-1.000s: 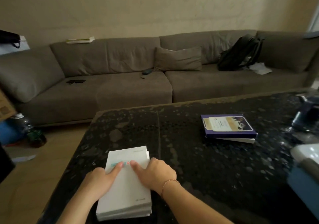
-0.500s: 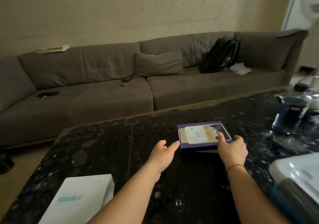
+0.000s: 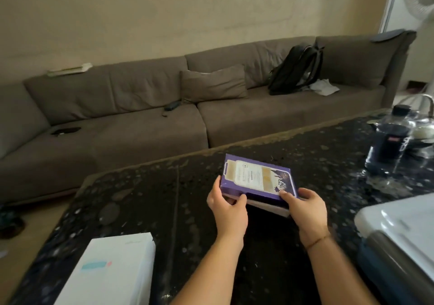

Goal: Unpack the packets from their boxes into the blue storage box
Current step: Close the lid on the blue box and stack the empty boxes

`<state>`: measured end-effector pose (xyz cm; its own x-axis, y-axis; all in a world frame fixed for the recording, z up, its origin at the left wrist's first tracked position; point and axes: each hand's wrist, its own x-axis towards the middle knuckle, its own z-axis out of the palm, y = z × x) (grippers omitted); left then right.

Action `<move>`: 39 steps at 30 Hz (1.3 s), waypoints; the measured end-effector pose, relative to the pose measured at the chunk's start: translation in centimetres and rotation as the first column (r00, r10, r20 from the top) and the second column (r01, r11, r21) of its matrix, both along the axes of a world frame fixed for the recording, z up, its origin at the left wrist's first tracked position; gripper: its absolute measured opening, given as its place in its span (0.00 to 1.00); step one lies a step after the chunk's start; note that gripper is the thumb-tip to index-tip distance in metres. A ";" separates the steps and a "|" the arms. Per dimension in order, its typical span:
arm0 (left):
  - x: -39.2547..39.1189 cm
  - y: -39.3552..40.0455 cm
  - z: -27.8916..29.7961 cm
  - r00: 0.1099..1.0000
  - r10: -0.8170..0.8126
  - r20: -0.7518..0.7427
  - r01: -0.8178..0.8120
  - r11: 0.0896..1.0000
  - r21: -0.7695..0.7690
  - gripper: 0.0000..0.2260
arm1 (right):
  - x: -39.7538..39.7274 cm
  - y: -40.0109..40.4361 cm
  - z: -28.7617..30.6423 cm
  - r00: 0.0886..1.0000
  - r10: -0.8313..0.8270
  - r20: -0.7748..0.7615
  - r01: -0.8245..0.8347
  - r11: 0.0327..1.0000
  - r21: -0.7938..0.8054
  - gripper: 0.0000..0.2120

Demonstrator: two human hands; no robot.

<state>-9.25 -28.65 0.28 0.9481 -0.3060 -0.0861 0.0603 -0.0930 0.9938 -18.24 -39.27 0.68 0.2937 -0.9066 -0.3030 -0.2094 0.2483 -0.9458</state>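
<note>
Behind the speckled dark table [image 3: 145,201] runs a long grey sofa [image 3: 141,126]. I hold the purple box [image 3: 257,179] just above the table, my left hand [image 3: 229,204] curled round its near-left corner, my right hand [image 3: 307,204] pinching its near-right corner, thumb on top. Its long axis runs left to right between my hands, and the open edge faces me, pale packets [image 3: 267,207] showing underneath. The blue storage box [image 3: 394,255] sits just right of my right hand, so that hand is nearer for carrying packets over. A white box [image 3: 110,271] lies well left of my left hand.
</note>
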 end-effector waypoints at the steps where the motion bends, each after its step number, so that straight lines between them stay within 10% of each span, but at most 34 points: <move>1: 0.0 1.3 0.3 0.999 0.020 0.028 -0.018 0.998 -0.063 0.31 | -0.2 1.1 0.1 0.999 0.023 0.032 -0.024 0.999 0.033 0.35; 7: 0.2 11.0 4.1 0.971 0.173 0.166 -0.137 0.968 -0.209 0.24 | -1.8 9.4 3.2 0.927 0.329 0.181 -0.360 0.916 0.178 0.63; 16: 5.1 26.0 7.4 0.920 0.316 0.233 -0.286 0.946 -0.154 0.19 | -3.1 17.6 4.3 0.911 0.312 0.269 -0.341 0.938 0.065 0.43; 22: 7.3 31.4 5.9 0.973 0.107 0.205 -0.154 0.961 0.231 0.18 | -3.3 19.1 2.3 0.976 0.188 -0.113 -0.179 0.980 0.086 0.44; 28: 7.6 31.6 4.2 0.983 -0.020 0.185 -0.061 0.906 0.418 0.20 | -3.3 19.9 1.8 0.745 0.182 -0.642 -0.342 0.930 -0.133 0.40; 31: 7.3 31.9 4.2 0.984 0.006 0.175 -0.083 0.896 0.436 0.24 | -2.2 22.8 2.3 0.786 0.281 -0.551 -0.522 0.780 -0.346 0.31; 35: 6.4 33.1 3.7 0.988 -0.003 -0.154 0.062 0.923 0.380 0.26 | 2.8 26.8 1.3 0.633 0.719 -0.288 -0.753 0.658 -0.013 0.43; 39: 4.9 33.4 2.5 0.918 -0.153 -0.367 0.231 0.956 0.179 0.20 | 6.4 28.3 -0.4 0.598 0.760 -0.255 -0.756 0.640 0.133 0.46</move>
<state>-4.38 4.71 2.82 0.7713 -0.4164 -0.4814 0.3551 -0.3461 0.8684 -11.84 -10.95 0.33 0.7813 -0.3920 -0.4857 -0.5631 -0.1073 -0.8194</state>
